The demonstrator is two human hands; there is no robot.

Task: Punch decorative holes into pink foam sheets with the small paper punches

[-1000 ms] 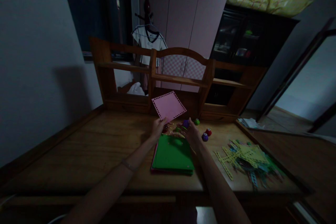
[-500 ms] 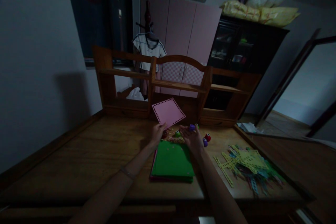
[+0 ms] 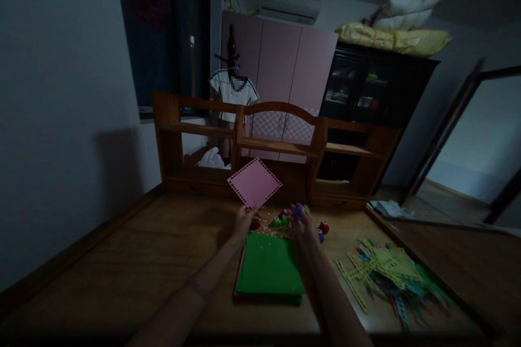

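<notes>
square pink hole-edged sheet in your left hand, small rounded purple piece in your right hand

your left grip is closed on the sheet's near corner, keeping it tilted up above the far half of the brown wooden surface. your right grip is narrow, fingers around the purple piece, over the surface near its far edge. between your hands lie small round green pieces and a scatter of tiny pale bits. a small round red piece and a second purple one sit just right of your right hand. nearer you, a stack of flat bright-green sheets lies at the middle, towards the surface's near edge. a loose heap of yellow and green perforated strips spreads along the right edge, towards the near right corner.
</notes>
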